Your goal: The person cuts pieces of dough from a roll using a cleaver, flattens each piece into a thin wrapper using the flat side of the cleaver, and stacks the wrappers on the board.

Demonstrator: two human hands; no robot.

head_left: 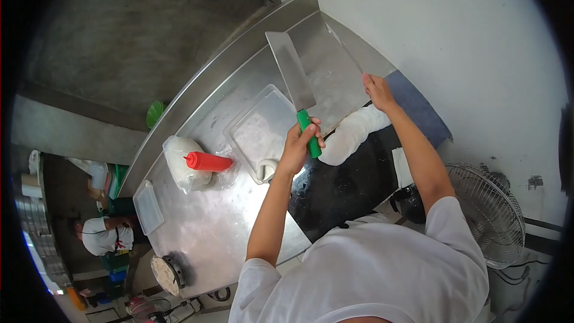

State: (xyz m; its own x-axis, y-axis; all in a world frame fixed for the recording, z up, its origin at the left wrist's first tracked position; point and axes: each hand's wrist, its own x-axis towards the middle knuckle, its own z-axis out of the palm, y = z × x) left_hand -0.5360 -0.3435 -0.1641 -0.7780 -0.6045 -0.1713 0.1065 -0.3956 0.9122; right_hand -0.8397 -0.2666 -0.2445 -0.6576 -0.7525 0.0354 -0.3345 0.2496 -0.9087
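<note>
My left hand [299, 142] is wrapped around the green handle of a wide-bladed metal spatula [293, 67], whose blade points away over the steel table. My right hand [378, 91] grips a long, thin metal tool [345, 48]; it shows nearly edge-on, so its exact kind is unclear. Between and below the hands, a fanned row of thin white dough rounds [348, 136] lies along the far edge of a black surface [335, 188]. Left of my left hand is a clear plastic tray [234, 128] with a small pale ring-shaped piece [266, 170] at its near corner.
A red squeeze bottle [209, 162] lies against a plastic bag of white material [179, 170]. A clear lid [148, 206] and a round container [167, 274] sit at the table's left end. A fan [484, 215] stands at right. Another person [104, 234] is far left.
</note>
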